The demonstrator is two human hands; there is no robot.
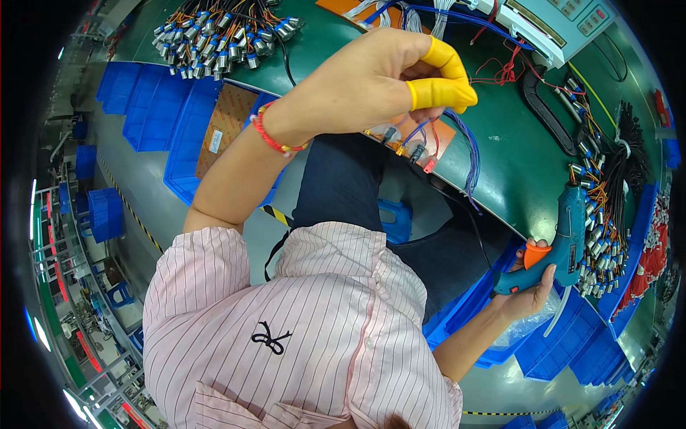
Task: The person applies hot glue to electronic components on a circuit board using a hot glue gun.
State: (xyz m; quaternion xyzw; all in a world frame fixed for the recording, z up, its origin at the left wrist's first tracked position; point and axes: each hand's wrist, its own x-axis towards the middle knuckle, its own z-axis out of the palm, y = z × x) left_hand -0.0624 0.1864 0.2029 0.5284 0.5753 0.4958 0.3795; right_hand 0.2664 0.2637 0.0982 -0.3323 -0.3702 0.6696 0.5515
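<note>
My right hand (534, 294) grips a teal hot glue gun (569, 229) by its handle, at the bench's right edge. Its nozzle points up and away, with the fingers at the orange trigger (536, 254). Yellow finger cots (441, 94) cover the thumb and forefinger of my left hand (400, 75). Those fingertips are pinched together above the bench edge; what lies between them is hidden. Just below them is an orange-brown board (444, 137) with small dark parts and a red connector (430, 165). A bundle of purple-blue wires (471, 161) hangs beside it.
A pile of metal-capped wired parts (221, 39) lies at the far left of the green bench (500, 150). More such parts (604, 264) lie right of the glue gun. A black C-shaped clamp (544, 111) and a pale instrument (564, 25) stand behind. Blue bins (171, 161) flank the bench.
</note>
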